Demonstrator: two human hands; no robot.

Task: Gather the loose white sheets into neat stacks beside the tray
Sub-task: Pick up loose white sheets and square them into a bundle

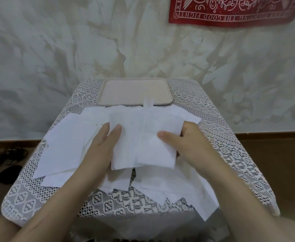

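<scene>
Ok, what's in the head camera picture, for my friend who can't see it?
A left hand and a right hand pinch a stack of white sheets above a lace-covered table, thumbs on top. More loose sheets lie spread beneath, and a tray sits behind them.

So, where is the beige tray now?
In the head view, the beige tray lies centred at the far edge of the lace-covered table, just beyond the white sheets.

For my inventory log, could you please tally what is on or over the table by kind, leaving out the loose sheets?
Tray: 1
Lace cloth: 1
Held bundle: 1
Hands: 2, left hand and right hand
Total: 5
</scene>
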